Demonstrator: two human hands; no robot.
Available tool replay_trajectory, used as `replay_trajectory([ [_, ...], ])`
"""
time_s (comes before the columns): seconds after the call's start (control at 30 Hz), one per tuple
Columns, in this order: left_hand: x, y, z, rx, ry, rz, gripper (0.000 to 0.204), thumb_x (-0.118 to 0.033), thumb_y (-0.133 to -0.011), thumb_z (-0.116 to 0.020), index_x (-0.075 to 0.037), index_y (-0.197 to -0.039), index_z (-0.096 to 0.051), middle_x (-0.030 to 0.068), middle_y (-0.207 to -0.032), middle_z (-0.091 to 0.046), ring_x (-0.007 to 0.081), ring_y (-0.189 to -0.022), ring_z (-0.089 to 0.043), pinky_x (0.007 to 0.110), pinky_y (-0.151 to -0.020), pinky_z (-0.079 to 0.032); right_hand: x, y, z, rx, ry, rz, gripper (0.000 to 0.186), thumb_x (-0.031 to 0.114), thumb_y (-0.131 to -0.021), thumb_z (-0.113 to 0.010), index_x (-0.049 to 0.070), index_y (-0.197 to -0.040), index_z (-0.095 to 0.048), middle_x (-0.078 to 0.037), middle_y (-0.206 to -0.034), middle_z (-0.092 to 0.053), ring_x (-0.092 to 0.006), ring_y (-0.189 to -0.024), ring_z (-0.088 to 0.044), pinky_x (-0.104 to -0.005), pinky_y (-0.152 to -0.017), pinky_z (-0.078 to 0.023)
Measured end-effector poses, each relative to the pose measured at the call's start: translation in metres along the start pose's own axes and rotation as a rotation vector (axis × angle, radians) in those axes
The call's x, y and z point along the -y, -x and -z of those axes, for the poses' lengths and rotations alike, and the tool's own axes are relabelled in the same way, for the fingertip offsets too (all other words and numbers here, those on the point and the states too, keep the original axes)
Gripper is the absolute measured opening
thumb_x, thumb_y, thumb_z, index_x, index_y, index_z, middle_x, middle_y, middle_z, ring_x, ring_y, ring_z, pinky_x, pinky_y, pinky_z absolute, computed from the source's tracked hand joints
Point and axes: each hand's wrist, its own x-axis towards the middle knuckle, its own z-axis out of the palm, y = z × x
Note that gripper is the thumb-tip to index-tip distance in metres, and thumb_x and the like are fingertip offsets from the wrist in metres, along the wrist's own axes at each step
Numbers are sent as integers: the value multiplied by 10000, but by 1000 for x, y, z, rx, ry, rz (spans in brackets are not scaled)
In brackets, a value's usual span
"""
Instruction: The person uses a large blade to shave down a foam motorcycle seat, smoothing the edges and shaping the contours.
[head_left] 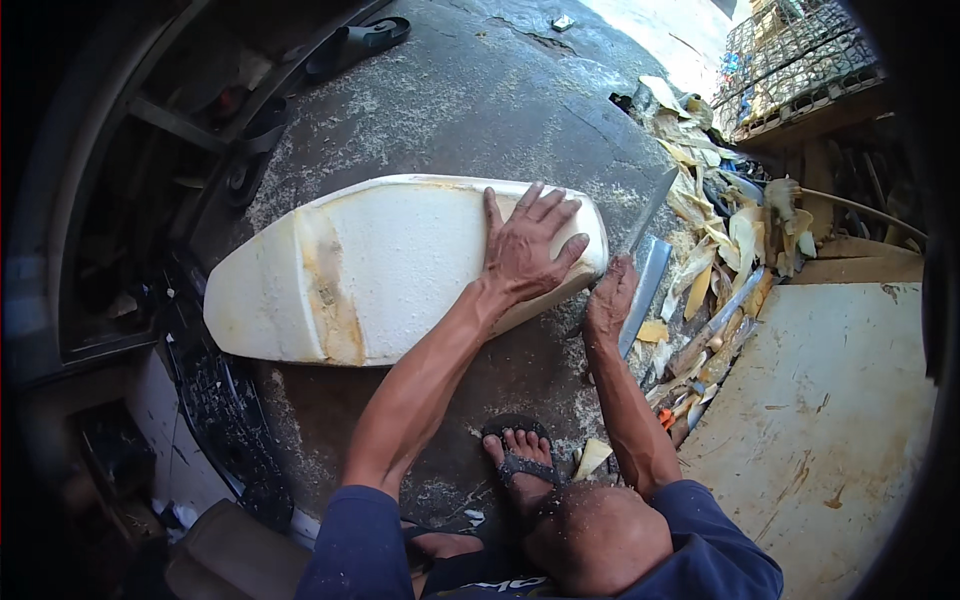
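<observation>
A long cream-coloured foam seat pad (410, 265), of a motorcycle seat's shape, lies across the floor in front of me. A brownish worn band crosses it left of its middle. My left hand (528, 245) rests flat on its right part, fingers spread. Just past the pad's right end, my right hand (612, 298) is closed round a knife. The knife's long grey blade (654, 208) points away and to the right; its handle is hidden in my fingers. Beside that hand lies a flat grey bar (646, 292), partly covered by the hand.
Foam offcuts and scraps (690, 200) are heaped at the right, by a pale board (815, 430). A wire cage (795, 70) stands at the far right. Foam crumbs dust the dark floor (440, 120). Black seat bases (225, 420) lie at the left.
</observation>
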Motion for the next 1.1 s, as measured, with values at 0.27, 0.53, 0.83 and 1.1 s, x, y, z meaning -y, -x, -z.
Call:
replay_trajectory([
  [0.27, 207, 77, 196, 193, -551, 803, 670, -584, -1064, -357, -34, -1284, -671, 255, -1313, -658, 416, -1225, -626, 559, -1082, -419, -8, 89, -9, 104, -88, 208, 511, 370, -1137, -396, -98, -1231, -578, -299, -1357, -477, -437, -1239, -516, -503, -1091, -397],
  [0.53, 137, 193, 155, 187, -147, 932, 764, -668, -962, -564, 26, -1282, -588, 304, -1246, -653, 451, -1187, -623, 530, -1032, -468, 15, -27, -57, 126, -164, 144, 529, 451, -1126, -410, -22, -1167, -642, -206, -1066, -597, -357, -1036, -594, -426, -949, -457],
  [0.83, 74, 356, 87, -159, 486, 1233, 950, -714, -936, -603, 74, -1432, -416, 321, -1380, -557, 389, -1316, -538, 467, -1127, -396, -6, 74, -41, 433, -2, 146, 501, 440, -1105, -484, -26, -1048, -658, -200, -952, -580, -353, -877, -588, -444, -819, -472],
  [1.1, 52, 404, 94, -106, 339, 1315, 984, -701, -966, -507, 81, -1532, -318, 398, -1531, -394, 505, -1442, -411, 520, -1199, -317, -7, 94, -16, 528, 91, 101, 509, 452, -1091, -493, -16, -1186, -669, -241, -1033, -637, -361, -942, -635, -464, -854, -484],
])
